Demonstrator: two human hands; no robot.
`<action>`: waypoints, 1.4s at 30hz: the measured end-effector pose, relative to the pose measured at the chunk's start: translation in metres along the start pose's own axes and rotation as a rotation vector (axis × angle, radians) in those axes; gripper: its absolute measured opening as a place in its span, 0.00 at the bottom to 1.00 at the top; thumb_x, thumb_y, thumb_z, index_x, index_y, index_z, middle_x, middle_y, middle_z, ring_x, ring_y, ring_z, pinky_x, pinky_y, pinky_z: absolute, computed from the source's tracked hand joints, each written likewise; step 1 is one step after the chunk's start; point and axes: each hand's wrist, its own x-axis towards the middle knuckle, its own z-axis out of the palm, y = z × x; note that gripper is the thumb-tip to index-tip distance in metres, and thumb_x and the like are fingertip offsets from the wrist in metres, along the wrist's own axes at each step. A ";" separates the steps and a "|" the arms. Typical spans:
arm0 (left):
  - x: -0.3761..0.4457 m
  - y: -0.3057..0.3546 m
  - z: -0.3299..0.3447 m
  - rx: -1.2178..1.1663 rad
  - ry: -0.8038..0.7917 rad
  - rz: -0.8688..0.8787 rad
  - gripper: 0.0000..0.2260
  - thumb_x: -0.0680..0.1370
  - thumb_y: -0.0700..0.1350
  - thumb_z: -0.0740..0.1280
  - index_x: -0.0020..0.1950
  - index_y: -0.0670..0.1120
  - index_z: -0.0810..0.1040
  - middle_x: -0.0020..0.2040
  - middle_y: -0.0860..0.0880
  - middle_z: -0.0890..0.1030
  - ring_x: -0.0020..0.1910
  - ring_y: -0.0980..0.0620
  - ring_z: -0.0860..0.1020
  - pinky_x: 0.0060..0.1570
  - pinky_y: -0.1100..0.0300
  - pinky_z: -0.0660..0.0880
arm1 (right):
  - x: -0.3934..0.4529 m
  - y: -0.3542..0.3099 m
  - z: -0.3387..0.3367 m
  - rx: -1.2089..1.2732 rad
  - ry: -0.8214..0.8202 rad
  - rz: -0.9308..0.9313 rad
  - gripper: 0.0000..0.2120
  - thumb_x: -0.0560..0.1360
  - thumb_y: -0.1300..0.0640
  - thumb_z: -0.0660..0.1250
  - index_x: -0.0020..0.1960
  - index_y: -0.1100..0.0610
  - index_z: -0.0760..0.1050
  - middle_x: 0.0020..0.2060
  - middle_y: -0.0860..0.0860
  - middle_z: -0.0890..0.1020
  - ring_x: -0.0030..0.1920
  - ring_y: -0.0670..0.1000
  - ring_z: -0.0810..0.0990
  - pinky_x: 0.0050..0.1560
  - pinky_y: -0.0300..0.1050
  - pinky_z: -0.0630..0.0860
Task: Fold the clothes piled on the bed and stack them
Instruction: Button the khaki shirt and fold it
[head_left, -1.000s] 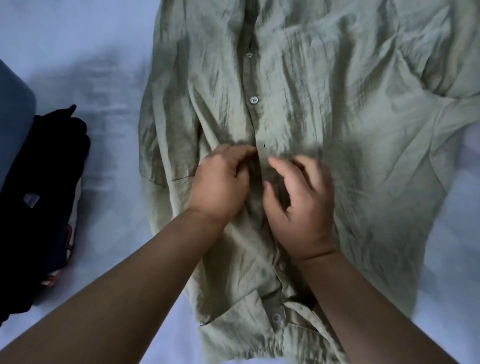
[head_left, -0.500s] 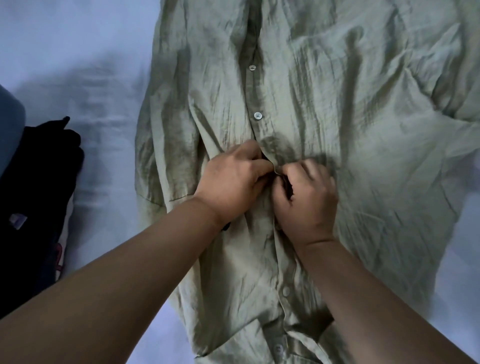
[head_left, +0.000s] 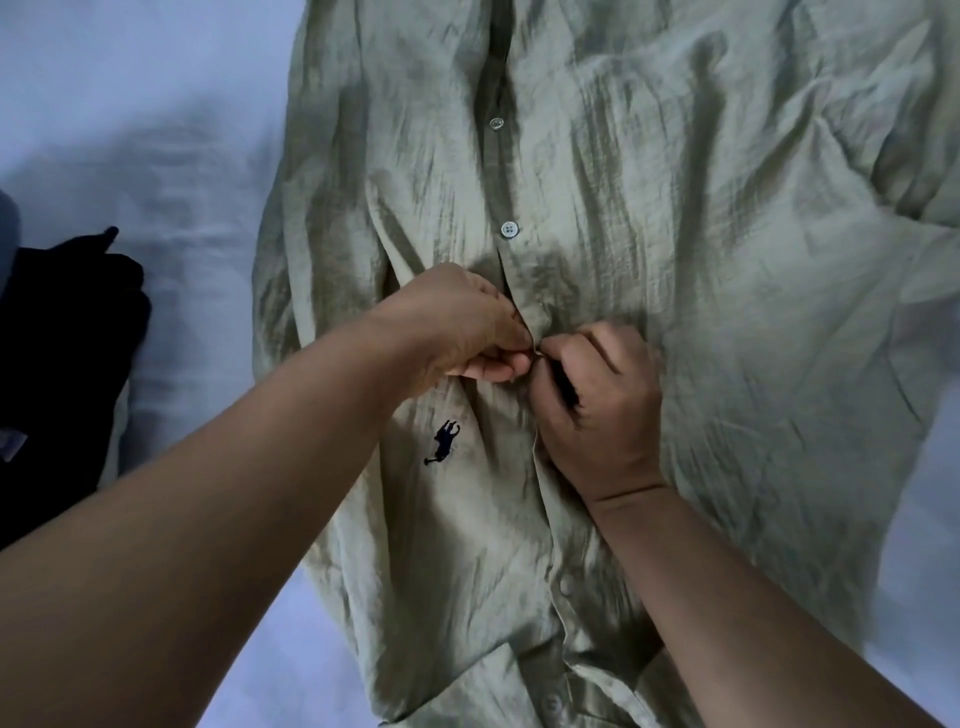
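White bedsheet (head_left: 171, 218) under green shirt (head_left: 701, 291), placket pinched by left hand (head_left: 457, 327) and right hand (head_left: 602, 410).

A bed under dim, bluish light

We see only a pale bedsheet (head_left: 197, 218), softly creased, reaching the left edge and the lower corners; shadows mottle it, and a grey-blue shape (head_left: 6, 228) at the far left may be a pillow.

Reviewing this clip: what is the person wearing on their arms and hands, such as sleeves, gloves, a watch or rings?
Nothing shows. Both forearms are bare as far as the frame's edge, with no sleeve in view. The left hand and right hand have no gloves, and no watch, bracelet or ring is visible on the wrists or fingers.
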 end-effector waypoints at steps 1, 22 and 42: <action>0.000 0.001 0.000 -0.033 -0.020 -0.027 0.06 0.73 0.30 0.68 0.39 0.38 0.77 0.31 0.43 0.80 0.26 0.55 0.79 0.27 0.66 0.78 | 0.000 0.000 0.000 0.024 0.009 0.006 0.07 0.72 0.61 0.65 0.38 0.63 0.78 0.34 0.58 0.77 0.36 0.60 0.76 0.36 0.54 0.73; 0.002 -0.008 0.006 -0.149 -0.020 -0.026 0.04 0.72 0.30 0.69 0.41 0.38 0.79 0.31 0.46 0.81 0.27 0.55 0.78 0.27 0.67 0.76 | -0.001 0.007 0.001 0.179 0.016 0.025 0.04 0.70 0.68 0.65 0.40 0.65 0.79 0.36 0.57 0.80 0.37 0.58 0.78 0.41 0.48 0.74; 0.003 -0.016 0.026 -0.062 0.304 0.104 0.10 0.69 0.33 0.70 0.30 0.41 0.74 0.23 0.47 0.76 0.18 0.58 0.69 0.20 0.71 0.64 | -0.003 0.010 0.004 0.146 -0.043 0.017 0.07 0.73 0.63 0.64 0.39 0.65 0.78 0.34 0.58 0.78 0.37 0.60 0.77 0.37 0.55 0.74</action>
